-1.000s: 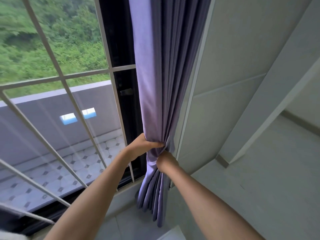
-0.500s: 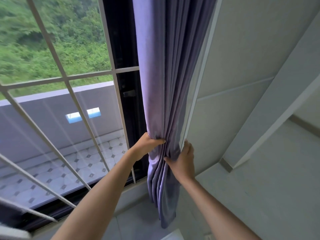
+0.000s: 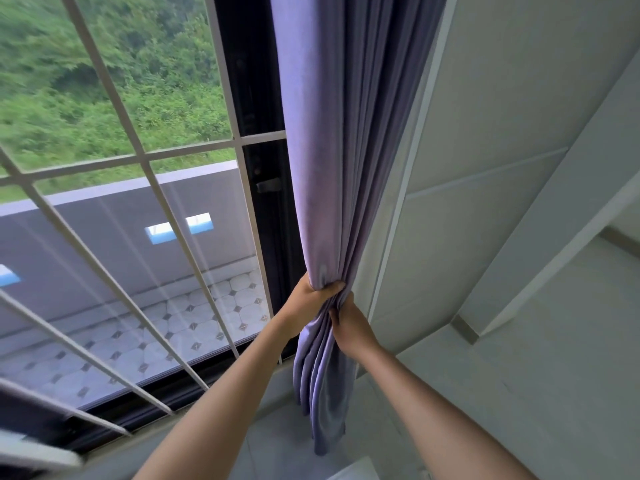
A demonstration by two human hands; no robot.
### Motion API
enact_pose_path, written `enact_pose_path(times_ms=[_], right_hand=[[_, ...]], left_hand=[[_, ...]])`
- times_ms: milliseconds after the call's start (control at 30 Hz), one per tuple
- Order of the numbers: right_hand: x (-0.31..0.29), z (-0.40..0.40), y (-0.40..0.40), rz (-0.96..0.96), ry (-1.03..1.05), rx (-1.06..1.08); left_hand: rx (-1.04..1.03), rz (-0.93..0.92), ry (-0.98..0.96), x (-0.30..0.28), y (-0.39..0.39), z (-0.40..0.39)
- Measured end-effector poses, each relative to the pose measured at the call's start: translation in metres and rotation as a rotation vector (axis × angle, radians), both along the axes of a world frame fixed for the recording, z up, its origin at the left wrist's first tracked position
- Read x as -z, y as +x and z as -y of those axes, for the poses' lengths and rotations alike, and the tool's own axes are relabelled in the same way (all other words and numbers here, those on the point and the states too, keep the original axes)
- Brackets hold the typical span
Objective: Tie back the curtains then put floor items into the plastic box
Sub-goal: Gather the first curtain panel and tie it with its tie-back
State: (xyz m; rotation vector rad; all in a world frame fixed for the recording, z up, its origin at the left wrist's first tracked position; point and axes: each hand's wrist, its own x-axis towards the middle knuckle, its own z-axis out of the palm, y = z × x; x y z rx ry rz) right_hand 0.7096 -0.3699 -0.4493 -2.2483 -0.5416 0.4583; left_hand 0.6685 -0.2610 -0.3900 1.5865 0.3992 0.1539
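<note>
A purple curtain (image 3: 332,161) hangs bunched at the right side of the window, its lower end loose above the floor. My left hand (image 3: 308,299) clasps the gathered folds from the window side. Just below it, my right hand (image 3: 349,323) pinches the same bundle from the wall side, and the two hands touch. No tie-back cord shows. The plastic box and floor items are out of view.
A window with white diagonal bars (image 3: 145,161) and a dark frame (image 3: 256,188) fills the left. A pale wall (image 3: 485,126) stands to the right of the curtain. Grey floor tiles (image 3: 519,375) lie below. A white corner of something (image 3: 356,471) peeks in at the bottom edge.
Half a second ago my right hand lay open and flat against the curtain's wall side; now it has closed on the folds under my left hand, squeezing the bundle tighter.
</note>
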Motion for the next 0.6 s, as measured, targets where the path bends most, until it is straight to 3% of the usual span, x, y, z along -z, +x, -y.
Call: enact_pose_path(times_ms=[133, 233, 267, 400, 600], right_hand=[[0.008, -0.004, -0.001, 0.023, -0.042, 0.054], [0.002, -0.003, -0.003, 0.016, -0.055, 0.052], [0.001, -0.003, -0.004, 0.020, -0.064, 0.049], [-0.003, -0.006, -0.009, 0.063, -0.095, 0.052], [-0.001, -0.004, -0.008, 0.126, -0.101, 0.057]], left_hand=[[-0.057, 0.085, 0.282, 0.009, 0.000, 0.000], [-0.241, -0.003, 0.791, 0.019, -0.006, -0.002], [-0.273, 0.012, 0.857, 0.020, -0.010, -0.002], [-0.350, 0.059, 0.643, 0.015, -0.021, 0.001], [-0.285, 0.091, 0.620, 0.016, -0.027, 0.007]])
